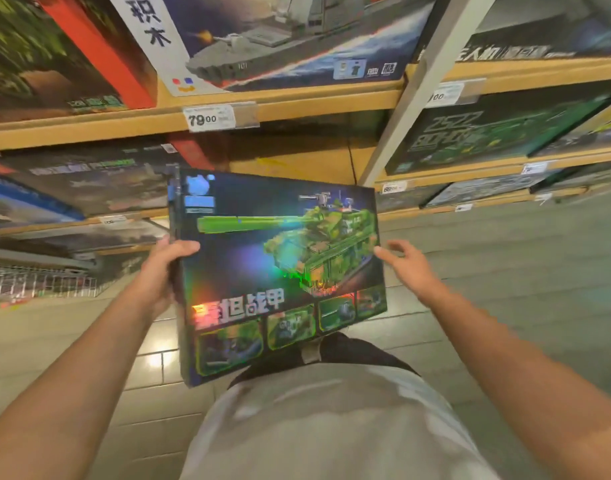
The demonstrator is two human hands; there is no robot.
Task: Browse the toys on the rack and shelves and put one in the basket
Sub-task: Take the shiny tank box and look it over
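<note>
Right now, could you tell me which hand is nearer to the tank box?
Left. The left hand grips the tank box by its left edge; the right hand is open, fingers at its right edge.

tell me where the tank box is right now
In the head view the tank box is centre frame, off the wooden shelves and out in front of the person, gripped at its left edge by the left hand, right hand at its right edge.

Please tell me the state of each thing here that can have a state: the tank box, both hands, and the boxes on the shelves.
tank box: off the shelf, held in the air, picture side facing the camera
left hand: gripping the box's left edge
right hand: fingers spread at the box's right edge; contact unclear
warship box: on the upper shelf
shelf gap: empty behind the held box
</note>
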